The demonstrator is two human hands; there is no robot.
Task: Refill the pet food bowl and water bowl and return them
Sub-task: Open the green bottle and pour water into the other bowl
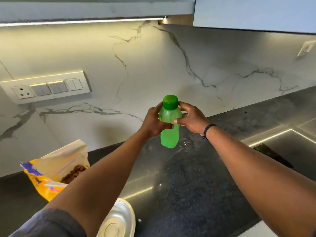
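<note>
Green translucent plastic water bottle (169, 127) held up above the dark speckled stone surface (188, 185), both hands on it. Left hand (153, 122) is wrapped around the bottle's middle, fingers closed on the body. Right hand (189, 118) grips the shoulder just under the green screw cap (170, 102), thumb across the front, fingertips touching the cap's lower edge. Cap is on, so no water is being poured yet; my read is that unscrewing comes next. Bottle is upright, slightly tilted, clear of the surface; how full it is cannot be told through the plastic. Open pet food bag (56, 170), orange and purple, stands at lower left on the surface with brown kibble visible inside its mouth. Shiny metal bowl (118, 221) sits at the bottom edge near the left forearm, partly hidden by it; the visible part looks bare, no food or water seen in it, though most of the inside is cut off. Only this one bowl is in view; whether it is the food or water bowl cannot be told. Steel sink (287, 147) lies to the right, marble backsplash (136, 65) behind. Judged progress: early to middle, supplies are out, water refill is not started, food status is unclear, and returning the bowls is left to do.
</note>
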